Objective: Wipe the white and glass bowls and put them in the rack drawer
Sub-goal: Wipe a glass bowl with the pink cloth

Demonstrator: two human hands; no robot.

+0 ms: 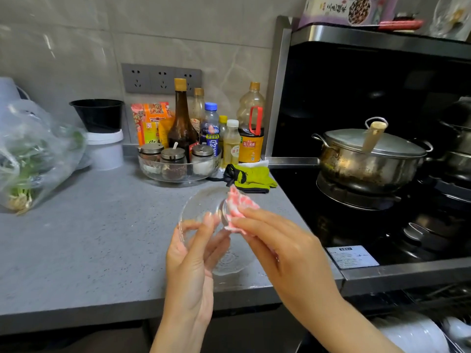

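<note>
Glass bowl (201, 212), tilted above the counter (102, 225) and gripped at its 6 o'clock rim by the left hand (190, 253), is judged light, rigid, slippery and breakable, best held across that rim, while the right hand (277, 245) pinches 1 pink cloth (239, 207) against its 3 o'clock side.

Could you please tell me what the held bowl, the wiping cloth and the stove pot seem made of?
The bowl looks like clear, smooth glass: see-through, glinting rim. The cloth seems soft pink-and-white fabric, crumpled. The pot is shiny metal, probably stainless steel, reflective though stained.

A home kitchen: grey counter (102, 225), condiment bottles (182, 118), steel pot (369, 159) on black stove (356, 225).
</note>
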